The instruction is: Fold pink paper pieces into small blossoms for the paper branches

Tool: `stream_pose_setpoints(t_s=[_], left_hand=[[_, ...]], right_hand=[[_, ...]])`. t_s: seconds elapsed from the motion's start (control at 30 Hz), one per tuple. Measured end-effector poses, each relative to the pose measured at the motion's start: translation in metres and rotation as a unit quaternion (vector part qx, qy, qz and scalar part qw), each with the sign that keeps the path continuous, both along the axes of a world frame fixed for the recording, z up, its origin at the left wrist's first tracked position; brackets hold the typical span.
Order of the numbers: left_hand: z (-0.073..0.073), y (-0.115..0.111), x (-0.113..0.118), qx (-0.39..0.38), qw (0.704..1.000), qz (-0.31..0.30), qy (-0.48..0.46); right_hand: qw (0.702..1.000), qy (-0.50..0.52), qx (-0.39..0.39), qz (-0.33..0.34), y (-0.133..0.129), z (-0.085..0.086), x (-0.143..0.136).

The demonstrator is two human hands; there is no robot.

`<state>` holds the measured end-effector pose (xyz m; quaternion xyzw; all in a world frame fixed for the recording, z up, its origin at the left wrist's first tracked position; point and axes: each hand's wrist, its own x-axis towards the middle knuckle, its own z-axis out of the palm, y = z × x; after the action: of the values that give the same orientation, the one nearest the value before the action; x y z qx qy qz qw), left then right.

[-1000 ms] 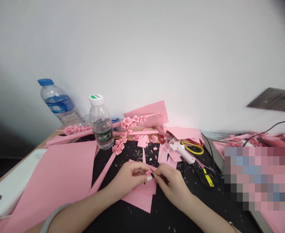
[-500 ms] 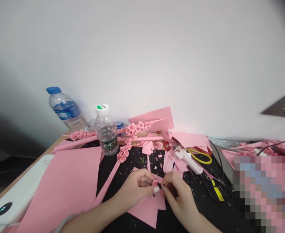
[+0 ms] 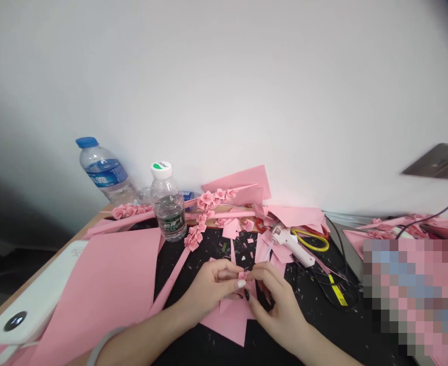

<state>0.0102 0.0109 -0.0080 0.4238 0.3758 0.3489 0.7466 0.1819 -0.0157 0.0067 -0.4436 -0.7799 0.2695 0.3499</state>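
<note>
Pink folded-paper flower [image 3: 242,275], small, pinched by the left hand [image 3: 213,288] well inside the left edge of the black-topped table [image 3: 323,328], should be light and crushable, best held by its base, the right hand [image 3: 279,300] close against it, grip unclear.

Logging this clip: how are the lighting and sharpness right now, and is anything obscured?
Head view: the plain pale-grey wall is brighter in the middle, darkening toward the left edge; head view: the upper right corner is black; head view: coarse pixel blocks hide detail at lower right; head view: the small folded pink paper piece in the left hand is too small to read clearly.
</note>
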Motion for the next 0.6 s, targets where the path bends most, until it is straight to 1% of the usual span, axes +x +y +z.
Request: stream_pose_setpoints(t_s=[0.13,0.23,0.4,0.6], left_hand=[[-0.0045,-0.0007,0.0023,0.013,1.000,0.014,-0.010],[-0.0024,-0.0012,0.0029,0.011,1.000,0.016,-0.006],[0.0043,-0.0030,0.0029,0.015,1.000,0.003,-0.015],[0.0021,-0.0038,0.0034,0.007,1.000,0.002,-0.028]], right_hand=[[1.000,-0.002,0.010,-0.016,0.0021,-0.0045,-0.0039],[1.000,0.003,0.016,-0.018,0.0034,-0.0062,-0.0043],[0.999,0.005,0.040,-0.031,0.0047,-0.0069,-0.0017],[0.996,0.004,0.072,-0.052,0.0039,-0.0075,-0.0002]])
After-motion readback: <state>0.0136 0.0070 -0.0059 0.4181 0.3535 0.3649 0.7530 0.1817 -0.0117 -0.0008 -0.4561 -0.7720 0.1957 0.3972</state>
